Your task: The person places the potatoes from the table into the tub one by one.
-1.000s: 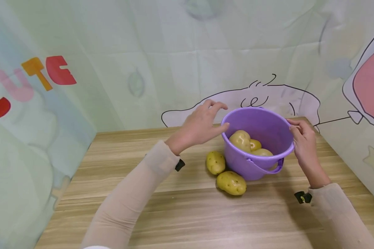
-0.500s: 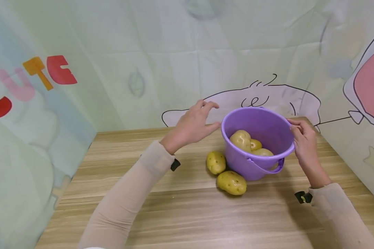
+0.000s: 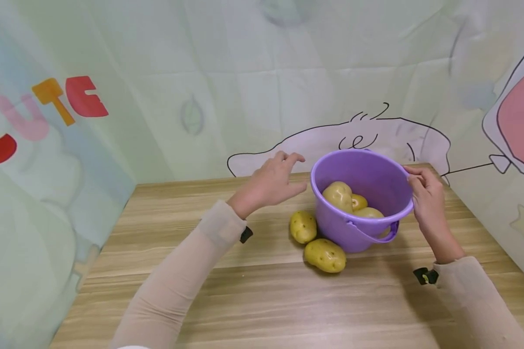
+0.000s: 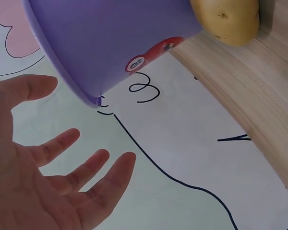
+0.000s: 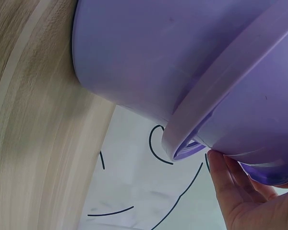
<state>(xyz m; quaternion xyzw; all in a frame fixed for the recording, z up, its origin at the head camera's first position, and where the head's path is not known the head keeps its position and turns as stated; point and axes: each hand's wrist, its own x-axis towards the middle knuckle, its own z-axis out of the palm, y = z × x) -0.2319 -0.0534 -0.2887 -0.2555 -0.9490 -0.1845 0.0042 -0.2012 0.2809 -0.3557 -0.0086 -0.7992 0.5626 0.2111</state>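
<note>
A purple bucket [image 3: 345, 232] stands on the wooden table with several potatoes [image 3: 338, 196] inside. My right hand [image 3: 427, 198] grips its rim on the right side, thumb over the edge; the right wrist view shows the fingers under the rim. Left of the bucket my left hand [image 3: 268, 182] hovers in the air, fingers spread and holding nothing. A small gap parts its fingertips from the rim, as the left wrist view also shows. Two yellow potatoes lie on the table: one potato [image 3: 303, 227] beside the bucket's left side, another potato [image 3: 325, 256] at its front.
The wooden table [image 3: 253, 300] reaches back to a printed cloth wall [image 3: 201, 72]. A second cloth wall [image 3: 506, 203] closes the right side, near the right hand. The bucket's handle [image 3: 375, 237] hangs down at its front.
My left hand has drawn back left from the bucket's rim, then dipped slightly. The right hand, the bucket and the potatoes stay in place.
</note>
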